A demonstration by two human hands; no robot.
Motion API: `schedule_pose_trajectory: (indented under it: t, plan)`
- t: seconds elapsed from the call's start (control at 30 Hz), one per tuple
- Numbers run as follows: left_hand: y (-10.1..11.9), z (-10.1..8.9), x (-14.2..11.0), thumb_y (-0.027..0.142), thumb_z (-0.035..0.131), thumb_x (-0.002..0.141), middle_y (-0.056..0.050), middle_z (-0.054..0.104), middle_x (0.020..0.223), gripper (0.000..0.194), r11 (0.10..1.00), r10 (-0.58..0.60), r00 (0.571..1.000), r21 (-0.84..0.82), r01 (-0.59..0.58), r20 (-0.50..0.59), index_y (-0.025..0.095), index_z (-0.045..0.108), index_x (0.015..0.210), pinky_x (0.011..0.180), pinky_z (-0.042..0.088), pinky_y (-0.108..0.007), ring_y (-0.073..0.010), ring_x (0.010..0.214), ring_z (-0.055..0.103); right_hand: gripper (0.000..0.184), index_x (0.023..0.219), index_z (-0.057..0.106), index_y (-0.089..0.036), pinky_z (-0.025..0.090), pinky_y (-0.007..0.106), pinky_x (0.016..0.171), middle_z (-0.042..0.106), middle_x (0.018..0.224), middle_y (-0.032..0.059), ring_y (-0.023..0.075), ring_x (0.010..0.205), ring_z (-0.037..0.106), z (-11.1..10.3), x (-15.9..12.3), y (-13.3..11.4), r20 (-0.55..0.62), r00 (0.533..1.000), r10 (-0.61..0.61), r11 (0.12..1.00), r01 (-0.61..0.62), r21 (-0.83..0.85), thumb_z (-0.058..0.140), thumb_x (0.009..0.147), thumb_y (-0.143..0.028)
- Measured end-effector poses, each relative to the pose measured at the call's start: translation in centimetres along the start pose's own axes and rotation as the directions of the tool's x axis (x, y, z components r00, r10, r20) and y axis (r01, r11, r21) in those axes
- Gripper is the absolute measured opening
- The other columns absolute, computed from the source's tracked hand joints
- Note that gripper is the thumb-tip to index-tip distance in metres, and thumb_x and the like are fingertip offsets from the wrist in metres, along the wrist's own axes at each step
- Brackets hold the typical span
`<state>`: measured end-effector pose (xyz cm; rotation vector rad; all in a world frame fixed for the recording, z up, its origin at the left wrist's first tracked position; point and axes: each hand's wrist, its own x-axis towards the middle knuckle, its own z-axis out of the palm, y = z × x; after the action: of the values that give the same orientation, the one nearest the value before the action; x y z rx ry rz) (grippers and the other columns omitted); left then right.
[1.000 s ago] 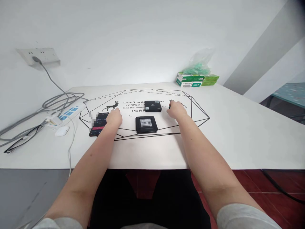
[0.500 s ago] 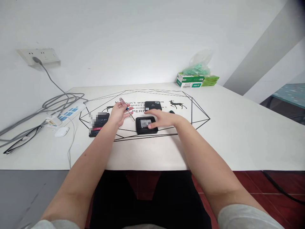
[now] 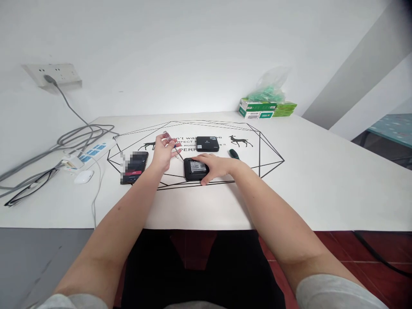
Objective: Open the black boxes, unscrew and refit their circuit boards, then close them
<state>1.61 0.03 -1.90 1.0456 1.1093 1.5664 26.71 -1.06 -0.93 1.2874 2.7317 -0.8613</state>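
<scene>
My left hand (image 3: 165, 152) is closed around the clear handle of a screwdriver (image 3: 167, 136). Its thin metal shaft slants down to the right, with the tip at the upper left corner of a black square box (image 3: 196, 166). That box lies flat with a white printed label facing up. Over its right side, my right hand (image 3: 214, 166) grips it, thumb at the front edge and fingers across the far edge. Just behind sits a second black box (image 3: 207, 144). A dark green-handled tool (image 3: 234, 153) lies right of it, partly hidden by my right wrist.
At the left lie a phone (image 3: 135, 167), a white earbud case (image 3: 84, 177), a power strip (image 3: 96, 152) with grey cables, and glasses (image 3: 30, 188). Green and white boxes (image 3: 257, 107) with a plastic bag (image 3: 272, 86) stand at the back right.
My right hand has moved from above the label to the box's right side and now grips it. The screwdriver tip has come to the box's corner as my left hand shifted slightly right.
</scene>
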Motion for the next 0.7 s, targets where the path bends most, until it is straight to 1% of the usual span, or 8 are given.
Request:
schedule_pose_trajectory:
  t: [0.1, 0.2, 0.27, 0.33, 0.43, 0.5, 0.6, 0.7]
  plan:
    - [0.0, 0.1, -0.2, 0.012, 0.068, 0.102, -0.004, 0.071, 0.118, 0.050, 0.999, 0.037, 0.999, 0.033, -0.038, 0.037, 0.034, 0.048, 0.143, 0.097, 0.066, -0.045, -0.0189, 0.103, 0.077, 0.134, 0.176, 0.035, -0.032, 0.032, 0.068, 0.136, 0.033, 0.182, 0.0147, 0.0488, 0.169, 0.029, 0.2, 0.2, 0.3, -0.017, 1.000, -0.014, 1.000, 0.015, 0.015, 0.097, 0.062, -0.067]
    - [0.2, 0.0, -0.8, 0.012, 0.070, 0.100, -0.005, 0.072, 0.118, 0.067, 0.987, 0.119, 0.984, 0.096, -0.133, 0.134, 0.039, 0.046, 0.157, 0.097, 0.066, -0.041, -0.0192, 0.103, 0.077, 0.133, 0.175, 0.036, -0.033, 0.033, 0.070, 0.135, 0.034, 0.182, 0.0145, 0.0493, 0.168, 0.031, 0.3, 0.3, 0.4, -0.030, 0.999, -0.027, 0.999, 0.027, 0.020, 0.097, 0.062, -0.067]
    - [0.2, -0.1, -1.2, 0.012, 0.069, 0.100, -0.006, 0.072, 0.119, 0.067, 0.972, 0.172, 0.965, 0.128, -0.199, 0.197, 0.039, 0.048, 0.157, 0.096, 0.066, -0.037, -0.0188, 0.102, 0.076, 0.133, 0.176, 0.035, -0.033, 0.034, 0.069, 0.135, 0.033, 0.183, 0.0142, 0.0489, 0.168, 0.030, 0.3, 0.2, 0.3, -0.025, 1.000, -0.016, 1.000, 0.017, 0.015, 0.097, 0.063, -0.066]
    - [0.1, -0.2, -1.7, 0.011, 0.068, 0.099, -0.006, 0.071, 0.121, 0.063, 0.964, 0.201, 0.958, 0.133, -0.230, 0.206, 0.038, 0.050, 0.154, 0.093, 0.066, -0.035, -0.0185, 0.101, 0.077, 0.132, 0.176, 0.033, -0.034, 0.034, 0.068, 0.134, 0.032, 0.183, 0.0139, 0.0486, 0.168, 0.030, 0.3, 0.2, 0.3, -0.018, 1.000, -0.010, 1.000, 0.010, 0.008, 0.096, 0.064, -0.066]
    - [0.0, -0.1, -2.0, 0.010, 0.071, 0.096, -0.005, 0.071, 0.123, 0.063, 0.973, 0.191, 0.973, 0.102, -0.205, 0.132, 0.037, 0.050, 0.150, 0.091, 0.067, -0.034, -0.0188, 0.102, 0.078, 0.130, 0.176, 0.035, -0.036, 0.036, 0.070, 0.133, 0.033, 0.183, 0.0126, 0.0496, 0.168, 0.031, 0.3, 0.2, 0.4, -0.029, 0.999, -0.024, 1.000, 0.024, 0.008, 0.097, 0.065, -0.064]
    - [0.0, -0.1, -2.0, 0.008, 0.072, 0.094, -0.004, 0.071, 0.119, 0.066, 0.986, 0.148, 0.988, 0.077, -0.150, 0.033, 0.036, 0.047, 0.148, 0.090, 0.067, -0.034, -0.0191, 0.102, 0.079, 0.130, 0.175, 0.036, -0.038, 0.037, 0.070, 0.132, 0.035, 0.182, 0.0115, 0.0498, 0.167, 0.032, 0.4, 0.3, 0.6, -0.038, 0.999, -0.031, 0.999, 0.031, 0.012, 0.098, 0.063, -0.063]
    - [0.1, -0.1, -1.5, 0.001, 0.068, 0.091, -0.002, 0.069, 0.112, 0.067, 1.000, 0.004, 0.989, 0.023, -0.001, -0.146, 0.034, 0.041, 0.143, 0.088, 0.068, -0.035, -0.0188, 0.099, 0.080, 0.129, 0.175, 0.036, -0.038, 0.037, 0.068, 0.133, 0.036, 0.182, 0.0109, 0.0483, 0.167, 0.033, 0.4, 0.4, 0.7, -0.039, 0.999, -0.023, 1.000, 0.024, 0.003, 0.097, 0.064, -0.063]
    - [0.2, -0.4, -1.0, -0.004, 0.064, 0.090, -0.002, 0.066, 0.110, 0.063, 0.989, -0.149, 0.959, -0.054, 0.140, -0.242, 0.032, 0.039, 0.135, 0.087, 0.069, -0.036, -0.0172, 0.094, 0.081, 0.128, 0.176, 0.033, -0.037, 0.036, 0.067, 0.134, 0.033, 0.183, 0.0112, 0.0465, 0.169, 0.031, 0.3, 0.2, 0.3, -0.019, 1.000, -0.005, 1.000, 0.005, -0.012, 0.094, 0.067, -0.063]
